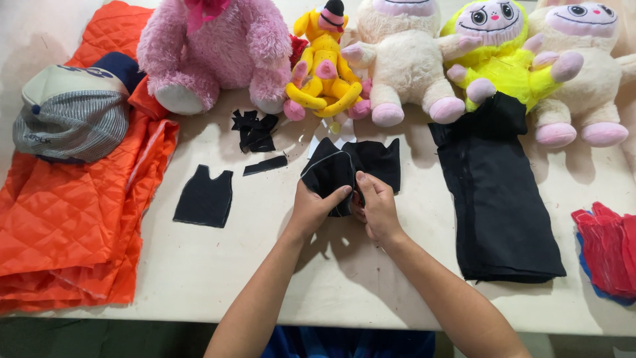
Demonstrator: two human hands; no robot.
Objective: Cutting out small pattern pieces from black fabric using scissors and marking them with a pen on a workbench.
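Leftmost, a quilted orange fabric (73, 219) lay draped over the table (344, 278) edge with a striped cap (69, 116) resting on it. Just to its right sat a small black vest-shaped cut piece (205, 197), flat and well apart from the hands, with a black strip (265, 165) and a heap of black scraps (254, 131) behind it. At the middle, the left hand (313, 209) was closed on the black sewn fabric piece (348, 169), thumb over its lower edge; the right hand (379, 209) pinched the same piece just beside it, fingers curled shut. That piece looked soft, limp and light, likely to fold and slip unless gripped at the stitched rim, where both hands had it. Behind stood a row of plush toys: pink (212, 50), yellow (324, 73), cream (404, 63), neon yellow (500, 56), cream (586, 73). To the right lay a folded stack of black cloth (500, 205), then red pieces (609, 248) at the edge. Nothing crowded the hands.
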